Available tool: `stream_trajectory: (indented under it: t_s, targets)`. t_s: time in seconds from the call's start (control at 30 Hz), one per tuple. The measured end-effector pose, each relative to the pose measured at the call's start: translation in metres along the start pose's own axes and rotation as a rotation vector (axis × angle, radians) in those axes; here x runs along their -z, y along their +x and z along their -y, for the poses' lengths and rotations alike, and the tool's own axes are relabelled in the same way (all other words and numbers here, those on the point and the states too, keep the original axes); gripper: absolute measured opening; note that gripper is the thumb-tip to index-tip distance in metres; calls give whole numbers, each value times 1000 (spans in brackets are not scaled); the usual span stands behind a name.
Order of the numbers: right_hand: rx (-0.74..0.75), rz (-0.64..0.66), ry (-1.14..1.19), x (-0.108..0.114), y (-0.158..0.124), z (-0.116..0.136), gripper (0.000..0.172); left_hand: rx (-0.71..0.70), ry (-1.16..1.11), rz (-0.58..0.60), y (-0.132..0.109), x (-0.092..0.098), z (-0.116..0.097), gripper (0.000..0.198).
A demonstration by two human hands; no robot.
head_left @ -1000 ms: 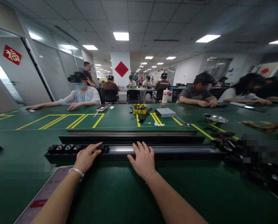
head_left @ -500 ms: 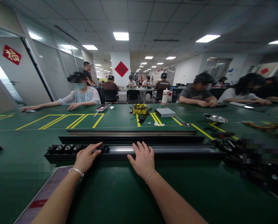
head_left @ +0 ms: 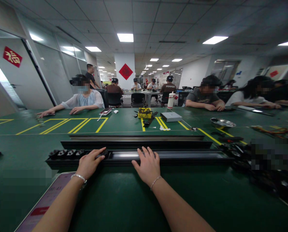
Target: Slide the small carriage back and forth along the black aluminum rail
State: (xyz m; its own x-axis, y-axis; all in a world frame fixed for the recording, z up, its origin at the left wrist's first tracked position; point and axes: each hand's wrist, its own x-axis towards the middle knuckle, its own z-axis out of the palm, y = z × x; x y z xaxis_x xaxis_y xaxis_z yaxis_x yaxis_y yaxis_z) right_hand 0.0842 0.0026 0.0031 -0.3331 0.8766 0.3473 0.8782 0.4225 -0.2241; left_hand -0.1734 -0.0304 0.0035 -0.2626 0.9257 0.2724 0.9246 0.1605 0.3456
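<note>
A long black channel rail with a shiny silver inner strip lies across the green table in front of me. Several black modules with silvery tops sit in its left part. My left hand is over the rail, thumb and forefinger closed around another black module inside the channel. Its other fingers are partly hidden. With fingers spread, my right hand rests flat on the middle of the rail and holds nothing.
Behind the rail lie more long dark rails. A phone lies under my left forearm. Black parts are heaped at right. Farther off are a metal bowl, a grey box and a yellow item with black cables. Co-workers sit opposite.
My two hands and the rail stay in place. At the far left, a co-worker's outstretched hand has drawn inward across the table.
</note>
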Motion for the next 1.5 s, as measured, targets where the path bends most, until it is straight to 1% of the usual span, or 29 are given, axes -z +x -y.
stream_trajectory:
  t_s: [0.37, 0.47, 0.63, 0.73, 0.8, 0.9, 1.0, 1.17, 1.4, 1.5]
  targets:
    - [6, -16, 10, -2, 0, -1, 53, 8, 7, 2, -1, 2, -3, 40]
    - [7, -8, 4, -2, 0, -1, 54, 4, 12, -2, 0, 0, -1, 40]
    - [15, -25, 11, -4, 0, -2, 54, -85, -83, -9, 2, -5, 7, 46]
    - [15, -37, 16, -5, 0, -2, 54, -64, -98, -28, 1, -8, 9, 51]
    - [15, -39, 15, -5, 0, -2, 54, -50, -56, -50, 0, -10, 9, 55]
    - [18, -39, 12, -5, 1, -2, 54, -65, 66, -79, -1, -14, 8, 57]
    - [16, -36, 10, -5, 1, -2, 54, -101, 151, -69, -3, -15, 6, 55]
    - [14, -25, 5, -5, 0, -2, 53, -125, 191, -7, -6, -11, 2, 50]
    - [26, -63, 21, -7, 1, -4, 53, -114, 221, 14, -8, -8, -2, 48]
    - [24, -59, 20, -7, 0, -3, 53, -109, 221, 18, -8, -8, -3, 47]
